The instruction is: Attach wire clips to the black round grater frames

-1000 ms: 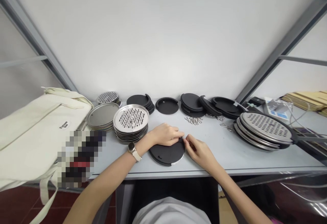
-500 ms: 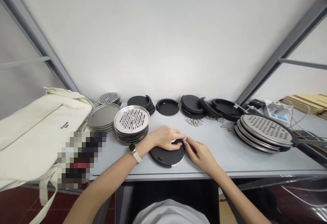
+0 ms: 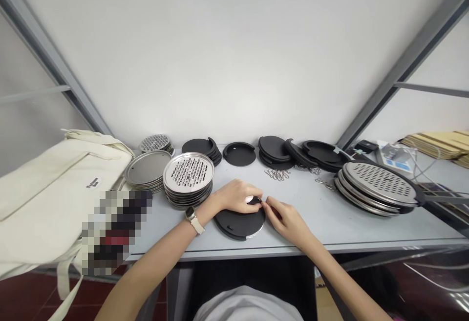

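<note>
A black round disc (image 3: 239,225) lies on the table in front of me, with a shiny metal rim along its lower right edge. My left hand (image 3: 237,197), wearing a watch, rests over its upper part and grips its upper right edge between thumb and forefinger. At that same edge my right hand (image 3: 287,221) is closed in a pinch; what sits between its fingertips is too small to make out. Just left of the disc stands a stack of round metal graters (image 3: 188,172). Beyond my hands lies a pile of wire hooks (image 3: 278,174).
Along the wall are stacked black discs (image 3: 274,147), a single black disc (image 3: 240,155) and black rings (image 3: 322,152). Plain metal plates (image 3: 148,167) stand at left, beside a cream bag (image 3: 54,189). Large perforated metal discs (image 3: 381,184) are piled at right.
My left fingers have shifted slightly at the disc's upper right edge, and the right pinch has stayed close to them. The disc lies in the same place.
</note>
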{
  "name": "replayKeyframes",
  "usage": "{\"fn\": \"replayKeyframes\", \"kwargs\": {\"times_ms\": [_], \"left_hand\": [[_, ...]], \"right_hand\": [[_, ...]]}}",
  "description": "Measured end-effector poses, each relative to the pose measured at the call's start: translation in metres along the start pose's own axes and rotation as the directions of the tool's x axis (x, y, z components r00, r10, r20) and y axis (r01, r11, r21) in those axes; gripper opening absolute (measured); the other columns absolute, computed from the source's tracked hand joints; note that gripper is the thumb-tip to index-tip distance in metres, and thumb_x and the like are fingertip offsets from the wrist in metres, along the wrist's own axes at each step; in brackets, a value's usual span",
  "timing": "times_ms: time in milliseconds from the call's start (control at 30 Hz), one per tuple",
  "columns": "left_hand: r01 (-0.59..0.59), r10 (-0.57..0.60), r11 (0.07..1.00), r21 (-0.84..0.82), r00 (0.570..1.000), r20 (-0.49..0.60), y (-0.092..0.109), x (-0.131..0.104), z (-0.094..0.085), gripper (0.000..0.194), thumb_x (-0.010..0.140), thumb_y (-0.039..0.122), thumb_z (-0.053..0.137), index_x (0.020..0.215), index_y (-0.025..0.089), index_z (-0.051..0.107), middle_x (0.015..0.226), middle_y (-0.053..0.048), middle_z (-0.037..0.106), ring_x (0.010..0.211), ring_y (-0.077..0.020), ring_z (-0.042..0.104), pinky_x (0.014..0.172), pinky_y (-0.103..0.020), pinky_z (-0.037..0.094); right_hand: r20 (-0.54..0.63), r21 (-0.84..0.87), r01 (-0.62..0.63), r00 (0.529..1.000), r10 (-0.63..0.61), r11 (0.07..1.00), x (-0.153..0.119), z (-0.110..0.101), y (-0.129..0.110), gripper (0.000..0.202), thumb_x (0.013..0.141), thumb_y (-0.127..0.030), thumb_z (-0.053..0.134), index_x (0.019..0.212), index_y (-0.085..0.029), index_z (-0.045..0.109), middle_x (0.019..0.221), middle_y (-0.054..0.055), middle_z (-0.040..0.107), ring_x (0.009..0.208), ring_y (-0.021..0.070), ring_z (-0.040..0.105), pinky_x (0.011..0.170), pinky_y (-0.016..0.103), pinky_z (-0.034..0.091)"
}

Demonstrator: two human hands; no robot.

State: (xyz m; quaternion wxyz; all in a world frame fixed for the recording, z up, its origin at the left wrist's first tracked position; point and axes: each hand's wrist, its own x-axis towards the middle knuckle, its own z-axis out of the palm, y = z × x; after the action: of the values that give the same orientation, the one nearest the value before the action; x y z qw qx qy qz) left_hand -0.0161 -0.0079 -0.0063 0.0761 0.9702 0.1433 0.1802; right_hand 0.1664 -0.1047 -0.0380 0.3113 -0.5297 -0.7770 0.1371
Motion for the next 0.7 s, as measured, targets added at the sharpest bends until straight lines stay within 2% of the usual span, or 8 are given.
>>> {"fn": "replayKeyframes", "kwargs": {"times_ms": [167,367,700], "left_hand": [[0.009,-0.009,0.999,-0.054,1.0,-0.005,0.0006,-0.001,0.0009,0.022,0.082,0.031,0.055,0.101,0.022,0.062,0.089,0.0,0.07,0.077,-0.015,0.064,0.065,-0.023,0.04],[0.033,-0.032,0.999,-0.039,0.999,0.022,0.0004,-0.0002,0.0007,0.026,0.083,0.038,0.057,0.101,0.02,0.06,0.089,-0.002,0.071,0.077,-0.0162,0.065,0.063,-0.024,0.042],[0.095,-0.089,0.985,-0.143,0.995,0.047,0.0028,0.0028,-0.0003,0.022,0.085,0.032,0.056,0.102,0.02,0.063,0.094,-0.002,0.071,0.082,-0.0162,0.066,0.07,-0.022,0.044]], "right_hand": [[0.005,-0.008,-0.008,1.0,0.008,1.0,-0.0005,0.0008,0.0011,0.025,0.097,-0.028,0.035,0.073,-0.023,0.04,0.058,-0.003,0.048,0.048,0.0125,0.046,0.051,0.024,0.034],[0.003,-0.009,0.0,1.0,0.0,1.0,-0.0012,0.0012,0.0025,0.025,0.096,-0.028,0.035,0.072,-0.023,0.039,0.057,-0.004,0.047,0.047,0.0121,0.044,0.05,0.023,0.034],[-0.005,-0.013,0.007,1.0,-0.007,1.0,-0.0007,-0.0012,0.0008,0.027,0.095,-0.027,0.036,0.069,-0.023,0.038,0.055,-0.004,0.046,0.046,0.0118,0.044,0.048,0.023,0.032]]}}
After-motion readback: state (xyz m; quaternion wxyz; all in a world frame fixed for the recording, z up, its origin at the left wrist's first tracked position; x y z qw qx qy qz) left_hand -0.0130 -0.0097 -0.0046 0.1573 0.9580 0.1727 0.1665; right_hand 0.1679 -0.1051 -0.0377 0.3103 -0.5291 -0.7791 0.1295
